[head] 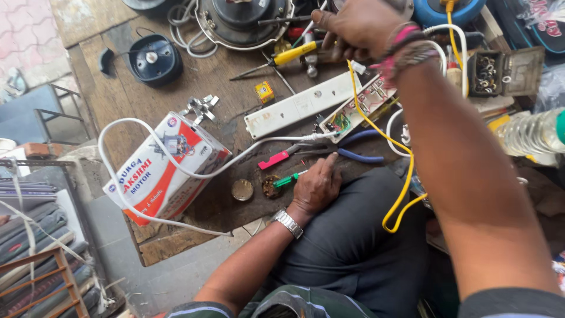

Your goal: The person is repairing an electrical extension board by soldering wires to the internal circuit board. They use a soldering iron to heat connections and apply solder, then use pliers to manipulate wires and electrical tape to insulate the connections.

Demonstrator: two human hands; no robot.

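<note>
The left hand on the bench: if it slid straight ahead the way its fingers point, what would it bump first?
Probably the blue-handled pliers just past the left hand's fingertips, then the opened power strip; depth is hard to judge.

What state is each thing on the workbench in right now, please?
Power strip: opened, wiring exposed.
Strip cover: detached, lying flat.
Motor box: closed, tilted on the bench.
Small parts box: lid open.
Blue-handled pliers: lying unused.
Left hand: resting on the bench.
Right hand: reaching among tools; grip unclear.

The right hand (359, 26) hides whatever its fingers grip, the round motor housing (238, 17) is cut off by the top edge, and the clear plastic bottle (532, 134) by the right edge.
</note>
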